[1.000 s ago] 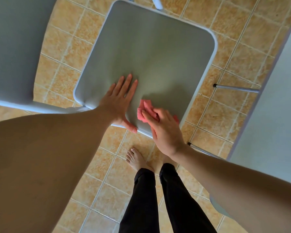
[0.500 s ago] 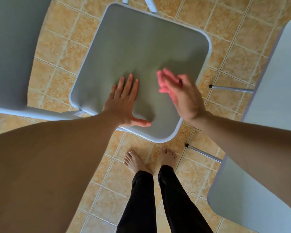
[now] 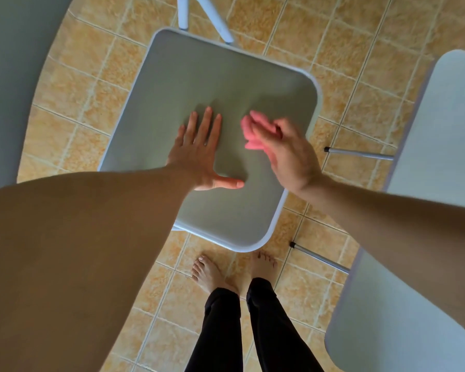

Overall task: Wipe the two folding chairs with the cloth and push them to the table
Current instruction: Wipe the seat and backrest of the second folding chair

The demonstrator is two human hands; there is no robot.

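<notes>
The grey seat of a folding chair [image 3: 212, 84] with a white rim fills the middle of the view. My left hand [image 3: 202, 154] lies flat on the seat, fingers straight and thumb spread to the right. My right hand [image 3: 287, 154] grips a bunched pink cloth [image 3: 253, 132] against the seat to the right of the left hand; both are motion-blurred. A second grey chair [image 3: 435, 146] stands at the right edge, partly hidden by my right forearm.
A large grey surface [image 3: 14, 76] takes up the upper left. The floor is orange tile [image 3: 360, 49]. White chair legs [image 3: 215, 20] show beyond the seat, metal legs [image 3: 357, 154] at the right. My bare feet [image 3: 207, 272] stand just before the seat's near edge.
My right hand carried the cloth from the seat's near edge up across the seat toward its right side. My left hand stayed flat on the seat, its thumb spreading out.
</notes>
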